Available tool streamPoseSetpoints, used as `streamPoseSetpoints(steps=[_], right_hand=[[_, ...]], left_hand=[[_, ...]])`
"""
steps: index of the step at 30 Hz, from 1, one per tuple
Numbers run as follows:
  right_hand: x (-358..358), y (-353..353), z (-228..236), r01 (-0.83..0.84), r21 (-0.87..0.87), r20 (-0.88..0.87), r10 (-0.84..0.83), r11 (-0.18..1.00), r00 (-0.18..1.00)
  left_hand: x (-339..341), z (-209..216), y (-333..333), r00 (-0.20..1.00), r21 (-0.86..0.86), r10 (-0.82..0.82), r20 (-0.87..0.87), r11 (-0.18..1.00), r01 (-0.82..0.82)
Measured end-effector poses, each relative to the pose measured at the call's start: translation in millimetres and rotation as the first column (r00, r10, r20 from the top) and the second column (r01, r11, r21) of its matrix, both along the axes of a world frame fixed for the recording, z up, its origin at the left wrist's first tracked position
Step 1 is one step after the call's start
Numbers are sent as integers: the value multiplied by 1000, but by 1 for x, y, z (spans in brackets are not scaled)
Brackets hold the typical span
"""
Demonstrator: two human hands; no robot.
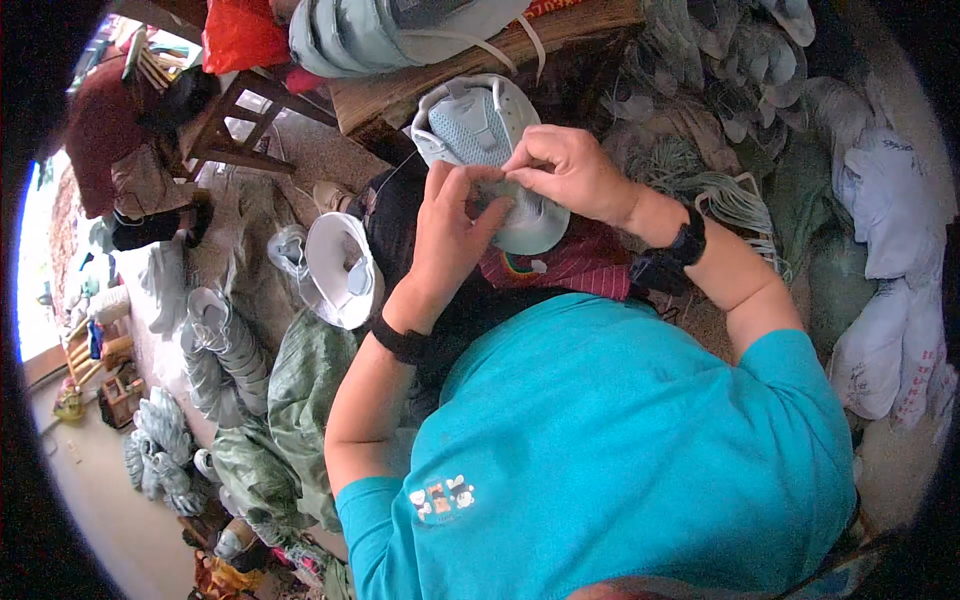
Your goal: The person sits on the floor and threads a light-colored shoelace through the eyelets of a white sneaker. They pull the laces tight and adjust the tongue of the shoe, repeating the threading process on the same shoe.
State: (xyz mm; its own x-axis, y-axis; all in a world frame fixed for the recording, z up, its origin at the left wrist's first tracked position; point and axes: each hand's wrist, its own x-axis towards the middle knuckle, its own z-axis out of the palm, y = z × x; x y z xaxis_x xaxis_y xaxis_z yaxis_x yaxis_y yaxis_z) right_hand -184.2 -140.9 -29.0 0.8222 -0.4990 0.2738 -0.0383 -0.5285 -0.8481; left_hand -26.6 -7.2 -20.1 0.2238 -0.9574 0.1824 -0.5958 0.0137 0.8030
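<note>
The pale shoe's (474, 128) long axis slants far-left to near-right, toe near, beneath the loosely curled left hand (450, 215) and narrowly pinching right hand (578, 176); what they grip is unclear.

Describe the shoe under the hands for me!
Find the turquoise short-sleeved shirt. Above it, the bare left hand and right hand meet over a pale shoe with light-blue mesh inside. Unlike the grey shoes on the brown wooden table, it lies under both hands.
</note>
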Motion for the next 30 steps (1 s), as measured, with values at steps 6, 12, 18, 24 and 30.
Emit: streamPoseSetpoints(steps=[6, 12, 18, 24, 30], right_hand=[[-4, -1, 11, 17, -115, 6, -16, 993, 1000], [3, 1, 2, 18, -115, -56, -25, 993, 998], [1, -5, 15, -50, 113, -115, 63, 992, 991], [-36, -23, 15, -1, 158, -348, 57, 987, 936], [-70, -42, 6, -93, -93, -351, 55, 991, 935]], left_hand=[[2, -7, 1, 998, -28, 35, -55, 999, -37], [0, -8, 0, 997, -67, 71, 34, 995, -69], [16, 6, 5, 879, -36, 82, 471, 997, -74], [135, -3, 109, 487, -361, 546, 682, 830, -425], [285, -31, 347, -37, 138, 563, -826, 139, -981]])
